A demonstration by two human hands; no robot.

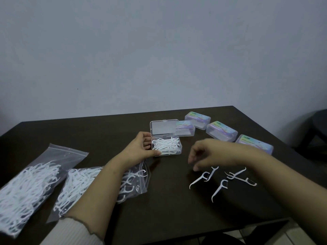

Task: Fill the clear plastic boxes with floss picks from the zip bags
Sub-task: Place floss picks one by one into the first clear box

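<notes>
An open clear plastic box (180, 149) sits mid-table, its lid up and its base full of white floss picks (165, 145). My left hand (141, 147) grips the box's left end, thumb at its front corner. My right hand (207, 154) hovers just right of the box, blurred, fingers hanging loosely curled and holding nothing. Below it several loose floss picks (223, 181) lie scattered on the table. Two zip bags of floss picks lie at the left: one (33, 183) at the far left, another (83, 184) partly under my left forearm.
Several closed clear boxes with iridescent labels line up behind and to the right: (185, 129), (197, 120), (221, 131), (254, 144). The dark wooden table (168, 206) ends near my body and at the right. A dark stool (316, 131) stands beyond the right edge.
</notes>
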